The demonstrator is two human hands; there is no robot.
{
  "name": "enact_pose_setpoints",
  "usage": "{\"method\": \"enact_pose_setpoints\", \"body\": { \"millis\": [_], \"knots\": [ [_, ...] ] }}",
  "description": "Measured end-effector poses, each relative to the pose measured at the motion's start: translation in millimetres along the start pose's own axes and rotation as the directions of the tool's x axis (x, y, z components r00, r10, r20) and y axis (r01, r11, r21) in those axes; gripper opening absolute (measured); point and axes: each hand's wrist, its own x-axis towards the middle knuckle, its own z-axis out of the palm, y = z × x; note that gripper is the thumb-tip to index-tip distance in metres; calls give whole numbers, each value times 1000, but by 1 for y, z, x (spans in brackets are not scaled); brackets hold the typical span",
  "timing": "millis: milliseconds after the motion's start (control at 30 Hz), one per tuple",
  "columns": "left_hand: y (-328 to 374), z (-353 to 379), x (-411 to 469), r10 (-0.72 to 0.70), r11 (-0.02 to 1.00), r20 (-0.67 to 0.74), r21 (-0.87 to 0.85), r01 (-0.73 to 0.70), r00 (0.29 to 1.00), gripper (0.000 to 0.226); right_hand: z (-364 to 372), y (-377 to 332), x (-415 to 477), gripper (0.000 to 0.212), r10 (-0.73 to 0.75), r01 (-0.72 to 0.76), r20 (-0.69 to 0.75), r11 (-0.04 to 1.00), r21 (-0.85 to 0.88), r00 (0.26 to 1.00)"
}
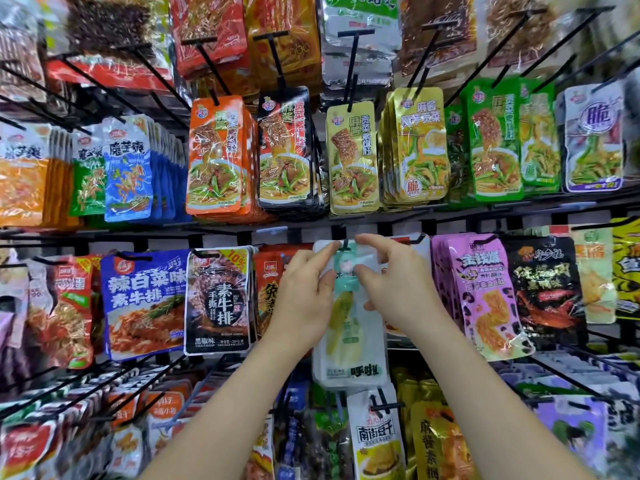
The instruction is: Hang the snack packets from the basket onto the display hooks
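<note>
A pale white and mint-green snack packet point(349, 344) hangs upright in the middle row of the display. Its top hole sits at the tip of a black display hook point(345, 244). My left hand point(304, 292) pinches the packet's upper left edge, thumb in front and fingers behind. My right hand point(394, 282) pinches the upper right part, with the index finger above the top edge and the thumb on the packet's face. The basket is out of view.
Rows of black hooks carry hanging snack packets all around. A black beef-steak packet point(220, 299) hangs just left, a pink packet point(485, 296) just right. Yellow and orange packets point(351, 157) hang in the row above. More hooks and packets point(375, 434) jut out below.
</note>
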Motion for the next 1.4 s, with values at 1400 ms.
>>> {"method": "enact_pose_setpoints", "body": {
  "millis": [1400],
  "knots": [
    [-20,-4,-81,-34,955,71,-292,53,997,68,7,13,-100,47,111,-107,-138,994,33,984]
  ]
}}
